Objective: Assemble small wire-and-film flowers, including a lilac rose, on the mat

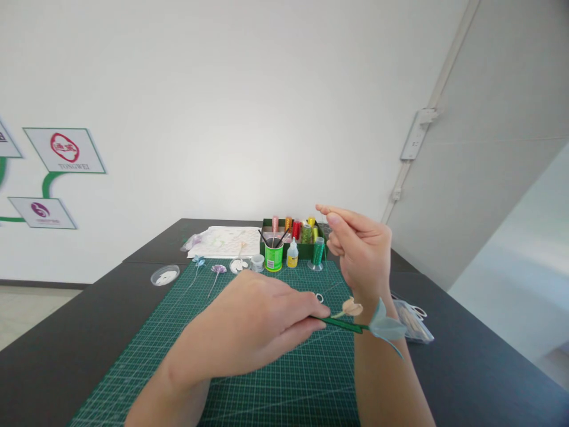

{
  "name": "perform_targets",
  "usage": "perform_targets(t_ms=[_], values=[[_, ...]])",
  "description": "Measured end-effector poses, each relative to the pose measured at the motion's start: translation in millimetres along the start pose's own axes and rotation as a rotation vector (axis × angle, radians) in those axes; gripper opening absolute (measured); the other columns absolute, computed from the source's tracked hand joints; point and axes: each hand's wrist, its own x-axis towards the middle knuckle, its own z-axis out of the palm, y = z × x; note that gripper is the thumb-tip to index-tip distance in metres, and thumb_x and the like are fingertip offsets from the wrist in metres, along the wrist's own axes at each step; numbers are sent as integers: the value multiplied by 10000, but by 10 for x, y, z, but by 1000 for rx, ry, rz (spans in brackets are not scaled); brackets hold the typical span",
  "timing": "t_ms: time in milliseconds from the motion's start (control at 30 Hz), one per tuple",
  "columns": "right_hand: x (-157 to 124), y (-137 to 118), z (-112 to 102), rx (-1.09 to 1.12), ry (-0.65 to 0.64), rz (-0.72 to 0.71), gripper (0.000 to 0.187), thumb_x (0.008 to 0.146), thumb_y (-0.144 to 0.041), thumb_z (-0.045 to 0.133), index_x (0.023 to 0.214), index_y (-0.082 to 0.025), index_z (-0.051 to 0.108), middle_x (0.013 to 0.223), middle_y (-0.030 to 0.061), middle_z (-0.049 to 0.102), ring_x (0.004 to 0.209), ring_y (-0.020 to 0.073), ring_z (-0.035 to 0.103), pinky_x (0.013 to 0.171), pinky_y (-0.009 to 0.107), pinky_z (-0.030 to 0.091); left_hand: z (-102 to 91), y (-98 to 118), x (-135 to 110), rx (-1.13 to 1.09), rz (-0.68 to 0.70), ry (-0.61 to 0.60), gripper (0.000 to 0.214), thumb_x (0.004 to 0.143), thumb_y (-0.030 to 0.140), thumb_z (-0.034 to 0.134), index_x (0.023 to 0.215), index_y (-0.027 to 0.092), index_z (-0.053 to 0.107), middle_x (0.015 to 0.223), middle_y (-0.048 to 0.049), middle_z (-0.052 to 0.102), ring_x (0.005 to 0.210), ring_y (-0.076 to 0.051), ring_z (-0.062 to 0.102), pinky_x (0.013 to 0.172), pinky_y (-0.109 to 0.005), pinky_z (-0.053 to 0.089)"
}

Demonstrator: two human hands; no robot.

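My left hand (267,320) pinches a green-wrapped flower stem (340,324) above the cutting mat. The stem points right, with a pale blue flower (386,323) at its end and a small peach bud (352,307) on a side branch. These petals lie in front of my right forearm. My right hand (360,243) is raised behind and to the right, thumb and index finger pressed together. Whatever sits between those fingertips is too fine to make out. A spool of green thread (318,252) stands just left of my right hand.
On the green cutting mat (284,391) lie a blue flower (198,261) and a purple flower (219,270). Behind stand a green can (273,258), a glue bottle (292,254) and a box of thread spools (292,250). Dishes of white pieces (165,276) sit left, a plastic box (413,323) right.
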Motion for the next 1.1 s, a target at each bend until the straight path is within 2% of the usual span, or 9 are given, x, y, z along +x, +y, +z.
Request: perform_targets(t_ms=[167,333,467,533,633,767,933,1100], values=[[-16,10,62,97,-18,50,176,858,-347,765,968,-241,852,525,-53,458,436,52,233,399,239,181,19,3,-4,12,45,53,134,1051,301,565,1046,239,683,733,75,714,600,-97,630,584,-251,366],[-27,76,215,225,18,136,209,831,-380,760,960,-234,836,476,-92,336,439,58,154,407,258,151,13,-5,-8,44,24,88,125,1048,301,567,1027,244,677,718,79,705,595,-99,624,579,-252,360],[-50,173,358,278,47,207,233,826,-416,742,956,-239,817,525,-80,399,462,63,119,411,277,133,-22,-6,-5,82,-5,101,107,1039,287,578,1003,244,669,698,84,702,566,-100,604,560,-252,342],[-51,199,389,309,63,219,240,814,-417,752,962,-238,814,517,-92,354,466,65,102,413,279,126,-42,-10,-19,85,-21,109,103,1037,279,579,991,240,663,704,83,707,571,-96,609,550,-248,336],[-27,182,368,355,114,203,240,802,-402,771,972,-238,812,501,-114,246,468,70,82,418,278,109,-72,-30,-54,101,-41,131,112,1037,272,576,972,228,656,687,80,690,564,-88,609,533,-236,333],[8,134,304,339,150,174,227,808,-396,767,964,-236,808,496,-120,209,474,77,75,425,285,105,-98,-57,-75,128,-21,164,109,1040,262,572,975,219,649,724,74,708,588,-81,632,548,-221,369],[17,218,300,289,94,197,260,784,-414,791,945,-211,822,481,-111,269,461,66,124,418,270,128,-116,-41,-64,143,9,213,96,1034,230,580,979,210,656,737,67,712,581,-77,618,558,-219,396],[54,378,288,217,67,205,263,774,-397,798,916,-180,837,463,-94,352,436,51,187,412,240,138,-124,-83,-47,349,12,409,58,984,163,639,946,188,675,708,45,713,584,-101,626,560,-243,420]])
